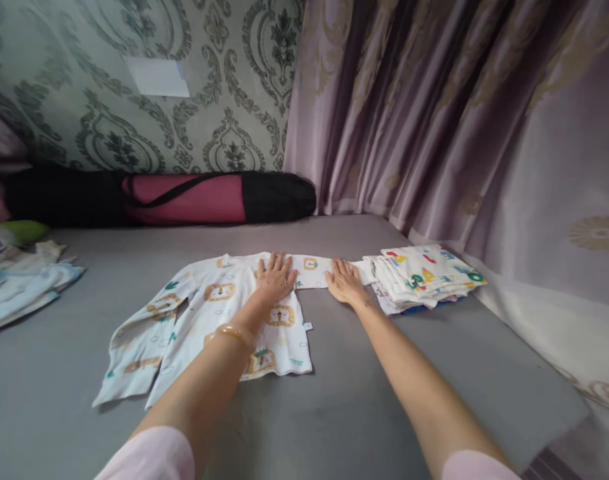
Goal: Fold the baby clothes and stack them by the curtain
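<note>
A small white long-sleeved shirt with tan lion prints lies spread out on the grey surface. My left hand rests flat on it near the right shoulder, fingers spread. Farther along the right sleeve, which is stretched straight out sideways, my right hand lies flat near the cuff with its fingers extended. The shirt's left sleeve slants down toward me. Just beyond my right hand sits a stack of folded clothes, its top piece printed with colourful letters; the cuff end reaches its edge.
At the left edge lies a loose pile of light clothes. A long black and red bag runs along the patterned wall at the back. Purple curtains hang down behind and to the right of the grey surface.
</note>
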Motion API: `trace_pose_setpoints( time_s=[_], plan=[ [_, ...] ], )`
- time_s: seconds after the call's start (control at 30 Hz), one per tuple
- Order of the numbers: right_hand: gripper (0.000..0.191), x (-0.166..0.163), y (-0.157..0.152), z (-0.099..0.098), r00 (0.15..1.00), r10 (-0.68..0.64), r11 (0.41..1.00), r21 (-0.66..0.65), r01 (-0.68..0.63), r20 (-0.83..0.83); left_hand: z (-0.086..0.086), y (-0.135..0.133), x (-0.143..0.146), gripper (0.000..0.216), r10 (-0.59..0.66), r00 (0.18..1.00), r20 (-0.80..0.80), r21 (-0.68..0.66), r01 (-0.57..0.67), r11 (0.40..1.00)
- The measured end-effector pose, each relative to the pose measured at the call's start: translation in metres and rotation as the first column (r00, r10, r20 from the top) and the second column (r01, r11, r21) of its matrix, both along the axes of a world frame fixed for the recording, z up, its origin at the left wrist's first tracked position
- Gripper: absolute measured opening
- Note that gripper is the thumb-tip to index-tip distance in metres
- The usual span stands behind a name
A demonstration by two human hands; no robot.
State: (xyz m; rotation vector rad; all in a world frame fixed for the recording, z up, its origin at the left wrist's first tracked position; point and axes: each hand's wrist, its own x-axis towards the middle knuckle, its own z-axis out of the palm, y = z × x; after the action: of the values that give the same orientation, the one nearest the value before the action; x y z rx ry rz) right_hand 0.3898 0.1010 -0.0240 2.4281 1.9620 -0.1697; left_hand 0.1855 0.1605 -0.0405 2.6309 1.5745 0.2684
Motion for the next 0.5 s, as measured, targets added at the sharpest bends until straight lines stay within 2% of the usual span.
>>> trace_pose_setpoints(
  time_s=[0.17, 0.27, 0.4, 0.5],
  plan=[
    [0.061, 0.022, -0.009, -0.006, 0.996, -0.053, 0.998, 0.031, 0.051, 0.074, 0.000, -0.003, 0.001, 0.058, 0.013, 1.000, 0.015, 0.022, -0.013, 1.000],
    [0.059, 0.024, -0.007, -0.011, 0.993, -0.055, 0.997, 0.058, 0.049, 0.105, 0.003, -0.002, 0.002, 0.058, 0.003, 0.999, 0.046, -0.019, -0.002, 1.000],
    [0.060, 0.026, -0.001, -0.017, 0.991, -0.062, 0.997, 0.050, 0.057, 0.116, 0.017, 0.003, -0.006, 0.061, -0.018, 0.988, 0.155, -0.172, 0.045, 0.984],
    [0.062, 0.027, 0.004, -0.017, 0.992, -0.082, 0.996, 0.026, 0.080, 0.097, 0.033, 0.000, -0.034, 0.059, -0.048, 0.977, 0.209, -0.197, 0.090, 0.976]
  ],
)
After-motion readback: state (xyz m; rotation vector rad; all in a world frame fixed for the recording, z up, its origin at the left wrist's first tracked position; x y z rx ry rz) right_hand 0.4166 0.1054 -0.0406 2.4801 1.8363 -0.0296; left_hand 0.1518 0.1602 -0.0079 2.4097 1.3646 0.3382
